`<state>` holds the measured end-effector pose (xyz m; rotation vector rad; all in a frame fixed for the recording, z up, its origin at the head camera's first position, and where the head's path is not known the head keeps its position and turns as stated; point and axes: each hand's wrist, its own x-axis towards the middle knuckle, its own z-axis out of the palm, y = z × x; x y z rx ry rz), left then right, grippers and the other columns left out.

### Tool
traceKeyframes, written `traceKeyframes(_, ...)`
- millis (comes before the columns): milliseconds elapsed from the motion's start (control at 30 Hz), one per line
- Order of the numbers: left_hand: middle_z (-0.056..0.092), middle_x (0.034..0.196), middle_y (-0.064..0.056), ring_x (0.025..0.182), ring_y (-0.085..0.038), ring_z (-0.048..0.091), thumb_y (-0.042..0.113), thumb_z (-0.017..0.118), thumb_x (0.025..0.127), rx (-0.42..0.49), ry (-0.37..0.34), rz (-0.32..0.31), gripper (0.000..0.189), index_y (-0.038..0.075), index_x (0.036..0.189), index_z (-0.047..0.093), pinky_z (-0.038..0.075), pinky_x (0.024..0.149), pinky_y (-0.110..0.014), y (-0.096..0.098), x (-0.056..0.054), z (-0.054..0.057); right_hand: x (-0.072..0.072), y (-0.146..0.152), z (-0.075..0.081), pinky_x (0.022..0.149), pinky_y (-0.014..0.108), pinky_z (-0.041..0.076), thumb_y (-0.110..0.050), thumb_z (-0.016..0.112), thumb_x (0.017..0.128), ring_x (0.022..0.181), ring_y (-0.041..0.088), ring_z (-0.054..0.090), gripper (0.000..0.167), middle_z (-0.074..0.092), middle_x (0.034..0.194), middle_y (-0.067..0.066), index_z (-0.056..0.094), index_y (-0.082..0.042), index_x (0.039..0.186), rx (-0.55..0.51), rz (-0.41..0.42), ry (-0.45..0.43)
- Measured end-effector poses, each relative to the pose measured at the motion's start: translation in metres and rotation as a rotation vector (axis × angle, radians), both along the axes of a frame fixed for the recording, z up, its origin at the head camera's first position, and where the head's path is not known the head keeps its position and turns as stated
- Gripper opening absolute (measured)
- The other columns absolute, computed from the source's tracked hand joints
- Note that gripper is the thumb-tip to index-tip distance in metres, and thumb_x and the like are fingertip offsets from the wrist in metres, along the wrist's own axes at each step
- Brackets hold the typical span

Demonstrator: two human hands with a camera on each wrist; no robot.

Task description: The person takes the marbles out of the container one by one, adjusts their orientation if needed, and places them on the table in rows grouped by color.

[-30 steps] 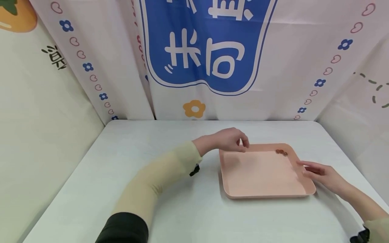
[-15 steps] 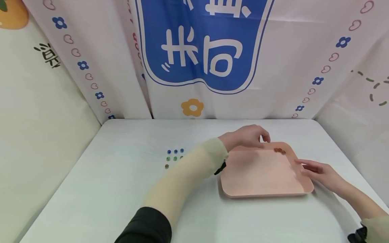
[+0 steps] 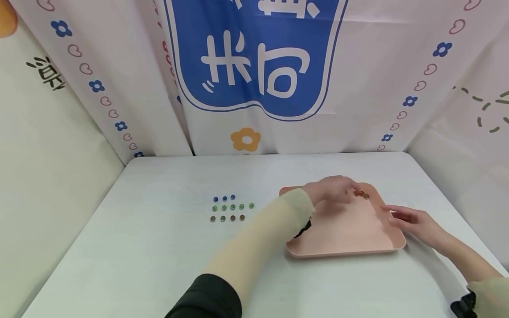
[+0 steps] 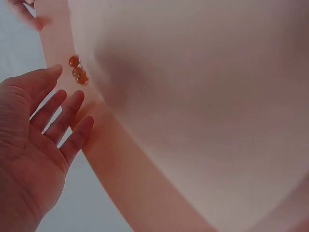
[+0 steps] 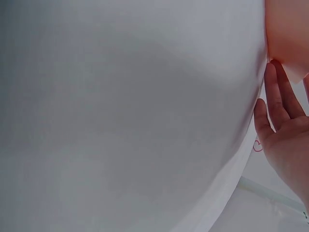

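Three small amber, glassy beads (image 4: 78, 70) sit together at the far right corner of a pink tray (image 3: 350, 234). My left hand (image 3: 336, 187) reaches over the tray's far side, its fingertips right beside these beads in the head view. In the left wrist view this hand (image 4: 38, 125) has thumb and fingers apart, with nothing between them. My right hand (image 3: 417, 223) rests at the tray's right rim. Its straight fingers (image 5: 275, 99) lie against the outside of the tray in the right wrist view.
Left of the tray, rows of small round beads lie on the white table (image 3: 159, 247): blue beads (image 3: 224, 198), green beads (image 3: 233, 207) and brown beads (image 3: 232, 218). A printed curtain (image 3: 246, 79) hangs behind the table's far edge.
My left hand has moved right across the tray's far side to the amber beads. The bead rows its arm hid now show. My right hand stays at the rim.
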<state>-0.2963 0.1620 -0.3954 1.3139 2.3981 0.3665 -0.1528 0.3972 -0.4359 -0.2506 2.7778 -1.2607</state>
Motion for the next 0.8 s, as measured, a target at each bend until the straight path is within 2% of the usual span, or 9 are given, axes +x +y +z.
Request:
traceKeyframes(67, 0.055, 0.128, 0.007, 0.11, -0.003, 0.046, 0.017, 0.056, 0.097, 0.009, -0.03, 0.011, 0.04, 0.02, 0.137, 0.056, 0.035, 0.089, -0.015, 0.004, 0.0, -0.005, 0.0, 0.001, 0.0, 0.078, 0.011, 0.046, -0.017, 0.062, 0.097, 0.1, -0.02, 0.046, 0.048, 0.055, 0.126, -0.014, 0.049, 0.009, 0.135, -0.015, 0.003, 0.006)
traceKeyframes(133, 0.056, 0.122, 0.008, 0.104, -0.004, 0.047, 0.015, 0.056, 0.096, 0.011, -0.067, 0.036, 0.038, 0.022, 0.134, 0.058, 0.035, 0.086, -0.015, 0.007, 0.002, -0.008, 0.001, 0.001, -0.001, 0.078, 0.012, 0.046, -0.016, 0.062, 0.097, 0.101, -0.019, 0.047, 0.048, 0.052, 0.123, -0.023, 0.049, 0.009, 0.135, -0.032, 0.01, 0.009)
traceKeyframes(233, 0.055, 0.116, 0.01, 0.1, -0.006, 0.046, 0.01, 0.057, 0.094, 0.014, -0.196, 0.121, 0.042, 0.031, 0.13, 0.058, 0.037, 0.083, -0.019, 0.008, 0.007, -0.01, 0.0, 0.0, -0.001, 0.078, 0.012, 0.047, -0.016, 0.062, 0.096, 0.101, -0.019, 0.048, 0.048, 0.052, 0.123, -0.023, 0.049, 0.009, 0.135, -0.043, 0.017, 0.011)
traceKeyframes(333, 0.053, 0.118, 0.013, 0.105, -0.006, 0.045, 0.011, 0.059, 0.094, -0.002, -0.267, 0.202, 0.046, 0.037, 0.131, 0.055, 0.037, 0.087, -0.022, 0.009, 0.011, -0.01, 0.0, 0.0, -0.001, 0.079, 0.012, 0.046, -0.016, 0.063, 0.096, 0.102, -0.019, 0.048, 0.048, 0.052, 0.123, -0.023, 0.049, 0.009, 0.135, -0.044, 0.021, 0.016)
traceKeyframes(367, 0.053, 0.118, 0.013, 0.106, -0.006, 0.045, 0.012, 0.059, 0.094, -0.009, -0.268, 0.217, 0.045, 0.037, 0.131, 0.055, 0.037, 0.088, -0.022, 0.009, 0.012, -0.01, 0.0, 0.0, 0.0, 0.079, 0.011, 0.046, -0.016, 0.063, 0.096, 0.102, -0.019, 0.048, 0.048, 0.052, 0.123, -0.023, 0.049, 0.009, 0.135, -0.044, 0.022, 0.017)
traceKeyframes(500, 0.053, 0.116, 0.013, 0.104, -0.005, 0.044, 0.015, 0.057, 0.096, -0.04, -0.181, 0.191, 0.037, 0.031, 0.13, 0.056, 0.036, 0.089, -0.02, 0.011, 0.013, -0.012, 0.0, 0.001, 0.001, 0.079, 0.011, 0.046, -0.016, 0.062, 0.096, 0.102, -0.019, 0.047, 0.048, 0.052, 0.124, -0.022, 0.05, 0.009, 0.135, -0.041, 0.024, 0.021)
traceKeyframes(667, 0.057, 0.106, 0.009, 0.097, -0.005, 0.047, 0.016, 0.052, 0.1, -0.033, -0.01, 0.097, 0.02, 0.023, 0.114, 0.065, 0.036, 0.084, -0.016, 0.008, 0.01, -0.016, 0.0, 0.0, 0.001, 0.079, 0.012, 0.046, -0.017, 0.063, 0.096, 0.102, -0.019, 0.047, 0.048, 0.052, 0.125, -0.02, 0.05, 0.009, 0.134, -0.032, 0.021, 0.023)
traceKeyframes(800, 0.059, 0.099, 0.009, 0.091, -0.005, 0.05, 0.006, 0.053, 0.098, -0.017, 0.051, 0.085, 0.022, 0.021, 0.099, 0.071, 0.039, 0.079, -0.016, 0.005, 0.008, -0.017, 0.0, 0.0, 0.001, 0.078, 0.012, 0.047, -0.017, 0.062, 0.097, 0.101, -0.019, 0.048, 0.048, 0.052, 0.124, -0.021, 0.049, 0.009, 0.135, -0.034, 0.018, 0.016)
